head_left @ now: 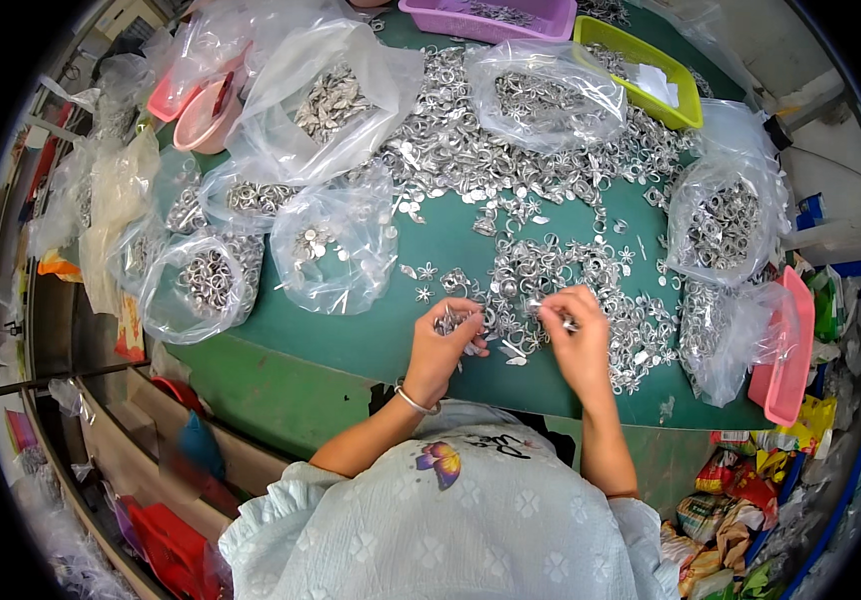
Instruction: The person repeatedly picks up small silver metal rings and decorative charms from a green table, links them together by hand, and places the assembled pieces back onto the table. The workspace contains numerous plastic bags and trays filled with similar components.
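Pale-blue top with ruffled sleeves (451, 545), mine. Loose pile of small silver-coloured metal pieces (526, 268), on the green tabletop (341, 350), ahead of and around my right hand (576, 335), the nearer one; no single long axis. Right: fingers pinched on one piece (536, 303). Left hand (448, 338): cupped round several pieces (447, 320). Beyond: larger silver heap (441, 145).

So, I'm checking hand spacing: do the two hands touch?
Apart: the head view shows metal pieces in a visible gap between the left hand and the right hand.

Red plastic container (163, 545) at lower left, colourful packets (751, 488) at lower right
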The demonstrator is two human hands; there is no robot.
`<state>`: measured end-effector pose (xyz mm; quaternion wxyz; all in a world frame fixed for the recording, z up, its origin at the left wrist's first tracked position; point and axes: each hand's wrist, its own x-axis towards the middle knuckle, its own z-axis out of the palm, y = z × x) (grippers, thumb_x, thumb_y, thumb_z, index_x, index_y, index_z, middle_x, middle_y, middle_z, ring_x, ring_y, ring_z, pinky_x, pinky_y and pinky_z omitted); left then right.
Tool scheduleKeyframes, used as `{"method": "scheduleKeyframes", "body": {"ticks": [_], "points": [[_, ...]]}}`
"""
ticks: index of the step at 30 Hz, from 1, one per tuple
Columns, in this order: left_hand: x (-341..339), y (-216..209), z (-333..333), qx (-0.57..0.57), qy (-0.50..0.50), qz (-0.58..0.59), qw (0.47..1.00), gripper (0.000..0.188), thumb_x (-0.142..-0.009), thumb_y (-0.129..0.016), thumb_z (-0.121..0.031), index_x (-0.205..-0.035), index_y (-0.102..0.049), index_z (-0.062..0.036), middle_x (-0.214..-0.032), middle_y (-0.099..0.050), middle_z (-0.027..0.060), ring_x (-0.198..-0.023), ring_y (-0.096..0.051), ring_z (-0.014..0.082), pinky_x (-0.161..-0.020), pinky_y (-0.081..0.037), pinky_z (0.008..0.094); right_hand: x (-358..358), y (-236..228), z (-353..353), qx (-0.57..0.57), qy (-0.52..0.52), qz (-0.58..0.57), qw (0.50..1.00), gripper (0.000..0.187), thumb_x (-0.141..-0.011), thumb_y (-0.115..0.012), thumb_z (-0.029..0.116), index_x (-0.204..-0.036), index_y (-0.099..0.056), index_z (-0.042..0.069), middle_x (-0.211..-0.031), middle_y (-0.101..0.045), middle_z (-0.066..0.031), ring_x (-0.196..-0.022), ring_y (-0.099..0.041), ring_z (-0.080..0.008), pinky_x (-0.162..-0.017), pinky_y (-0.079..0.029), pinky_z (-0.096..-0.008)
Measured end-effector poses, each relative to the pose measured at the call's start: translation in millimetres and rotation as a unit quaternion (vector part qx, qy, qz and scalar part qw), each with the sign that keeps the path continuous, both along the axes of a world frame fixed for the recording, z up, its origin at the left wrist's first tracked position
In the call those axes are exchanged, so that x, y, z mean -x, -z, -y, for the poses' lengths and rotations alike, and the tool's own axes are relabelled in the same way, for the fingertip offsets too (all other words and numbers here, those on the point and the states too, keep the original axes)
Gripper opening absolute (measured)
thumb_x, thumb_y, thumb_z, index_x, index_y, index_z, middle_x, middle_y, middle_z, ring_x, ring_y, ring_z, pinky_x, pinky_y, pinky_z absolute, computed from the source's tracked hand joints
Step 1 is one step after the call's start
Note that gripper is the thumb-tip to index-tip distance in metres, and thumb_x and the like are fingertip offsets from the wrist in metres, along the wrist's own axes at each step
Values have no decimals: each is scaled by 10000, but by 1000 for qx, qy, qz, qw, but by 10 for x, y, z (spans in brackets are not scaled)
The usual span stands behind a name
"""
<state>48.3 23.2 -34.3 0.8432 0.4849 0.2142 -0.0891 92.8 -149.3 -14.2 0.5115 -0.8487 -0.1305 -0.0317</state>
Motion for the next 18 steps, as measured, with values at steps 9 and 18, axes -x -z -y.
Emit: {"method": "scheduleKeyframes", "body": {"ticks": [9, 18], "points": [[-22, 25, 38, 21, 15, -5, 1000, 112, -806, -575, -52, -903, -547, -3, -737, -542, 43, -608, -551, 126, -553, -516, 289, 38, 101, 303, -570, 67, -404, 713, 67, -860, -487, 83, -913, -523, 62, -954, -573, -158, -661, -559, -144, -445, -421, -186], [10, 20, 15, 20, 6, -9, 1000, 109, -806, -575, -53, -900, -548, -4, -734, -543, 41, -606, -549, 120, -552, -516, 288, -91, -7, 274, -598, -13, -307, 740, 223, -834, -514, 184, -1013, -492, 52, -868, -526, -116, -596, -499, -169, -367, -369, -202]]}}
